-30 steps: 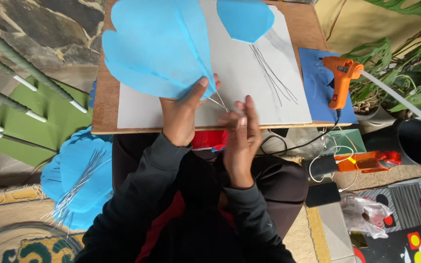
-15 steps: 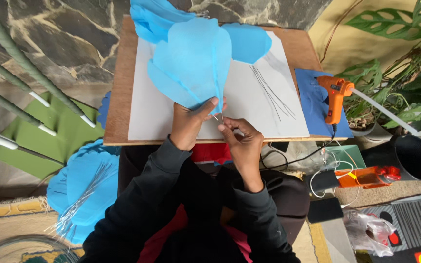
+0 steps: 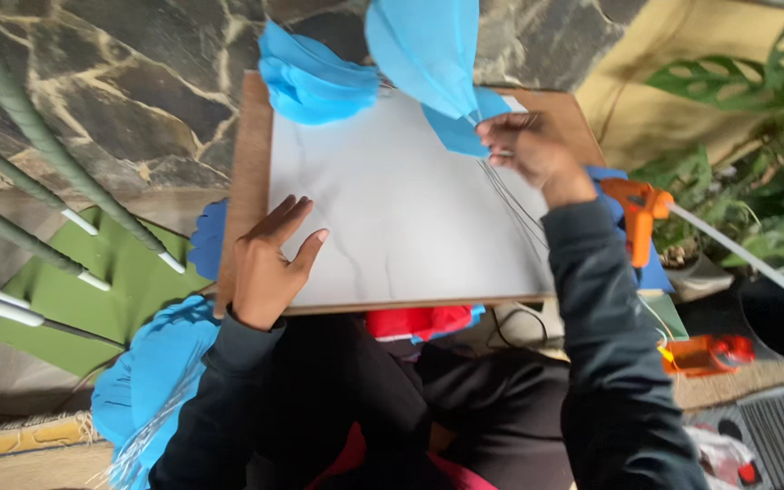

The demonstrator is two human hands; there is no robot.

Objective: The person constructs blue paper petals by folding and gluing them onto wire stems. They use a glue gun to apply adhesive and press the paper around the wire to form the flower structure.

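Observation:
My right hand (image 3: 530, 150) reaches to the far right of the white board (image 3: 392, 209) and pinches the narrow end of a large blue paper petal (image 3: 428, 50), which stands up from the board. My left hand (image 3: 269, 263) rests flat and open on the board's near left edge, holding nothing. Another bunched blue paper petal (image 3: 315, 82) lies at the board's far edge. A smaller blue paper piece (image 3: 455, 132) lies under my right hand. Thin wires (image 3: 514, 204) lie on the board near my right wrist.
An orange glue gun (image 3: 639, 218) sits on a blue cloth to the right. A pile of blue petals with wires (image 3: 151, 390) lies on the floor at left, beside green paper (image 3: 93, 290) and green-wrapped sticks (image 3: 65, 181). Plants (image 3: 737, 209) and a black pot (image 3: 778, 318) stand at right.
My left hand let go of the blue petal and dropped flat onto the board. My right hand carried the petal up toward the far right of the board.

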